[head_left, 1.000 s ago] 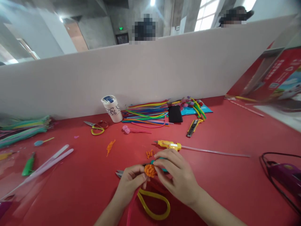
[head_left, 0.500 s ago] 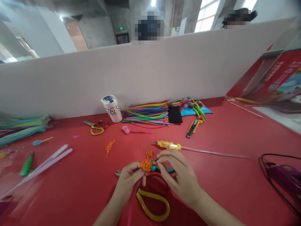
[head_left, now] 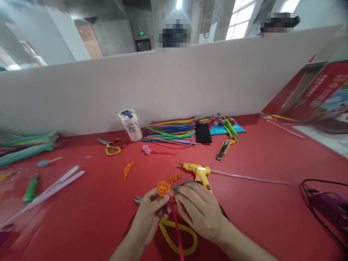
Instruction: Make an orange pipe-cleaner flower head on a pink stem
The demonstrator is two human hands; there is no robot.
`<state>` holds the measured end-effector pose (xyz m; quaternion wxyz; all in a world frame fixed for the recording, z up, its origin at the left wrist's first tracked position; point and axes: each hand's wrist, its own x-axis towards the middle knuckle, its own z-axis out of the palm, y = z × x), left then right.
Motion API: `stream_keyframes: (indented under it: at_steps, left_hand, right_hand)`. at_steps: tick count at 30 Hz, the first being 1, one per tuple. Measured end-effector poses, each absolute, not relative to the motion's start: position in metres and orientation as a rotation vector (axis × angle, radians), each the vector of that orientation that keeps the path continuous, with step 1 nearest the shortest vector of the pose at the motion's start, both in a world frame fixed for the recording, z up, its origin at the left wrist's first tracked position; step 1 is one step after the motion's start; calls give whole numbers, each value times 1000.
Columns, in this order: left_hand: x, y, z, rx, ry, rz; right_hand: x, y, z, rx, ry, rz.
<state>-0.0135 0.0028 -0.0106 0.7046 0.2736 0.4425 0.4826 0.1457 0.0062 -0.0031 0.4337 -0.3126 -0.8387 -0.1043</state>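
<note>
My left hand is closed around an orange fuzzy flower head, which looks made of pipe cleaner. A red-pink stem hangs below it toward the table's near edge. Close by on the right, my right hand has its fingers pinched together beside the flower's base; what they hold is hidden. Beneath the hands lie large scissors with a yellow loop handle and a grey blade tip. A teal-handled tool is mostly covered by my right hand. Orange scraps lie just beyond.
A yellow glue gun with a long glue stick lies past my right hand. Farther back are a white cup, small scissors, colourful pipe cleaners, a black phone-like object and a utility knife. A white partition stands behind.
The flower head has tilted and shifted slightly left, its face now turned up. My right hand has moved lower and nearer the stem, uncovering the glue gun's handle. The stem has swung right.
</note>
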Motion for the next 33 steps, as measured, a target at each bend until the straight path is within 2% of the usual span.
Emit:
stream_keyframes:
  at_steps: [7, 15, 21, 27, 33]
  left_hand:
    - [-9, -1, -12, 748, 1064, 1080]
    - [-12, 1, -9, 599, 1011, 1060]
    - [-13, 2, -7, 604, 1030, 1045]
    - [-19, 4, -8, 1043, 1116, 1059]
    - [-22, 4, -5, 1406, 1169, 1137]
  right_hand:
    - [143, 5, -6, -767, -2090, -280]
    - [137, 3, 1, -807, -1961, 164]
    - [139, 3, 2, -718, -1974, 207]
    - [143, 5, 5, -653, -2106, 66]
    - [144, 5, 3, -660, -2150, 88]
